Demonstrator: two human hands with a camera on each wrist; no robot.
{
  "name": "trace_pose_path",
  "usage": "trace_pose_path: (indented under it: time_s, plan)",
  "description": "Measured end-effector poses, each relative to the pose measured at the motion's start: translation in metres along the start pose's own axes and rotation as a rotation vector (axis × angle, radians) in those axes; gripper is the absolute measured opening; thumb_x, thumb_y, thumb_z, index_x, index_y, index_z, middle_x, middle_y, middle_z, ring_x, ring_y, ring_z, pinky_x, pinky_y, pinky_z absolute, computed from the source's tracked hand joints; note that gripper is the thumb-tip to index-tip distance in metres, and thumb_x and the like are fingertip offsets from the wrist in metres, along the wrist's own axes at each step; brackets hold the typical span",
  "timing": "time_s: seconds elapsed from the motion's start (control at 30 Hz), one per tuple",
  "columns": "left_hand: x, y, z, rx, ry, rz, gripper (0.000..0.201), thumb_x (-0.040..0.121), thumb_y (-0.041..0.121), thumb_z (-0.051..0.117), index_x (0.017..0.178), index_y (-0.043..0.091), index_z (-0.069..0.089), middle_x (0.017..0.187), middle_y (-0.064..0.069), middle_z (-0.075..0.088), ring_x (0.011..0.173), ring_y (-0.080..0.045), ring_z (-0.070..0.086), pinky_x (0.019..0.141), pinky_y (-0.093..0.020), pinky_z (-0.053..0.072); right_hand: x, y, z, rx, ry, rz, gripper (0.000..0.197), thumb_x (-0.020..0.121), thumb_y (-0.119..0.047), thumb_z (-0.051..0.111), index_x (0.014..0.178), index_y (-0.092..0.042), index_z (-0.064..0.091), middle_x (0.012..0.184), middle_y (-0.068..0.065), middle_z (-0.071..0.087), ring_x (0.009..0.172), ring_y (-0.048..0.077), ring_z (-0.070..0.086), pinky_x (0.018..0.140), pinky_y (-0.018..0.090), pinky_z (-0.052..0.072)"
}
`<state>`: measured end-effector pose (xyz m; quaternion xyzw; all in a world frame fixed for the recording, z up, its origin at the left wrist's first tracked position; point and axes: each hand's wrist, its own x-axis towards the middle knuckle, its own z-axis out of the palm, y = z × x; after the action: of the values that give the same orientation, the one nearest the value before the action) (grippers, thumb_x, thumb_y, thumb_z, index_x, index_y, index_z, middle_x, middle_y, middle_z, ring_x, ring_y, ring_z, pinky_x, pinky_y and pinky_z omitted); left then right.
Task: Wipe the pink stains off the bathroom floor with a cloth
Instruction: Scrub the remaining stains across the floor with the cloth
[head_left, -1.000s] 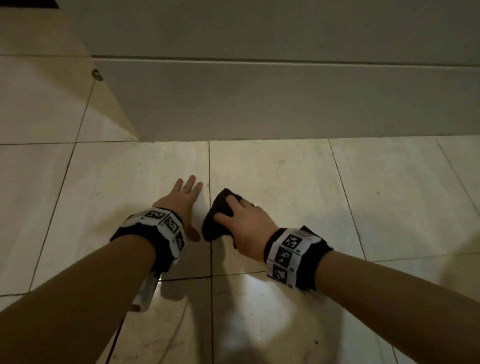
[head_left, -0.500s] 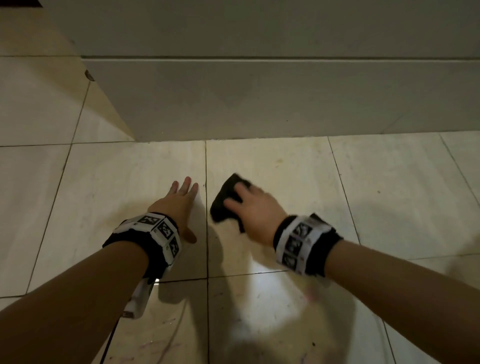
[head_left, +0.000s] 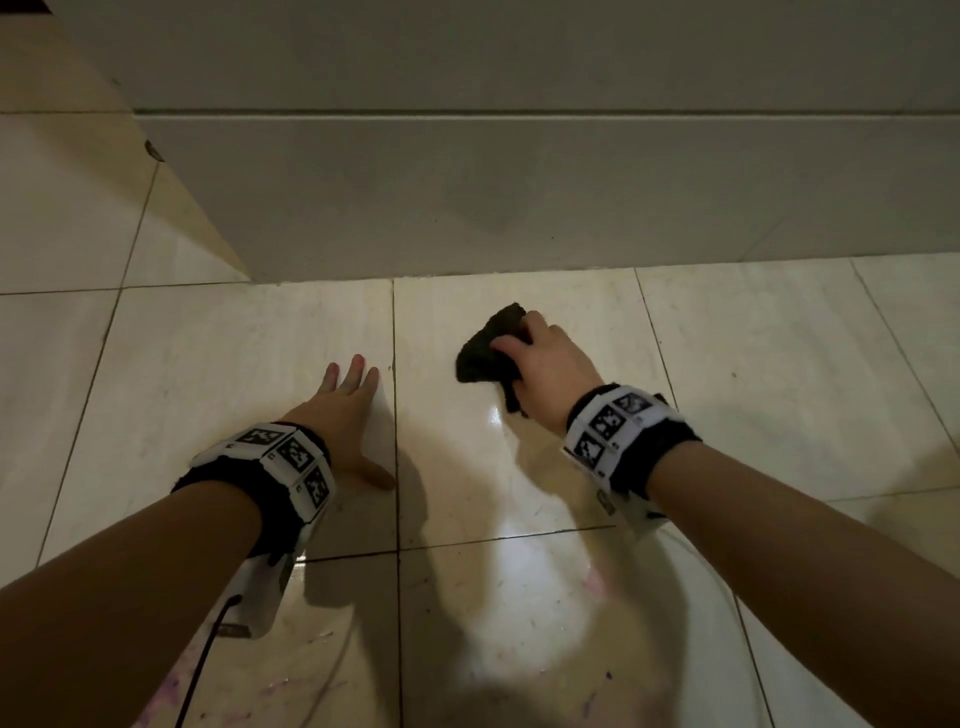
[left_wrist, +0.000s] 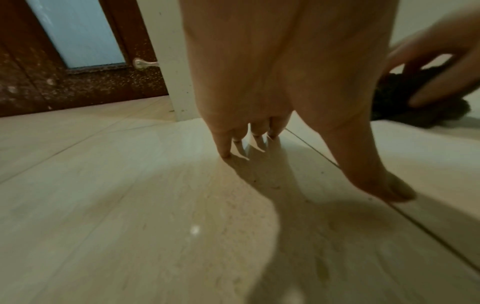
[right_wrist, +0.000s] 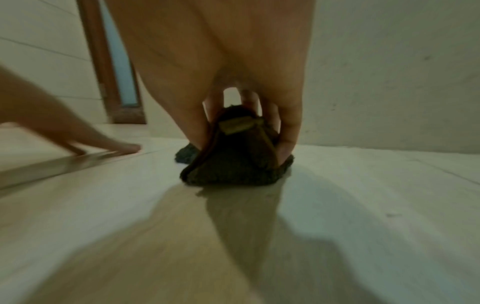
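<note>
Since a second ago, the right hand (head_left: 550, 369) has slid the cloth (head_left: 488, 345) away from the left hand (head_left: 345, 410), toward 1 o'clock. Fingers curl round the dark cloth, pressing it on the floor (head_left: 779, 364). Left hand lies flat, fingers spread. Pink stains (head_left: 166, 696) sit at 7 o'clock.

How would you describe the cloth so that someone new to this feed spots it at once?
Start at the pale wall base across the top of the head view, then drop to the floor tile right of the central grout line. There the right hand grips the cloth: a dark, bunched, fuzzy wad, the only dark thing on the pale tiles.
</note>
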<state>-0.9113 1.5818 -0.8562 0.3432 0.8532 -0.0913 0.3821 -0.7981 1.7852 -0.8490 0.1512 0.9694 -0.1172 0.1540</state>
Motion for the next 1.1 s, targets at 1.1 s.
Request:
trace_pose_path:
  time_s: [1.1]
  plan:
    - [0.023, 0.053, 0.006, -0.039, 0.078, 0.124, 0.134, 0.064, 0.047, 0.081, 0.148, 0.018, -0.019, 0.152, 0.0, -0.031, 0.143, -0.02, -0.022, 0.118, -0.038, 0.002, -0.04, 0.019, 0.018, 0.053, 0.061, -0.089, 0.058, 0.072, -0.014, 0.069, 0.128, -0.018, 0.054, 0.128, 0.021, 0.044, 0.106, 0.042, 0.049, 0.08, 0.044, 0.051]
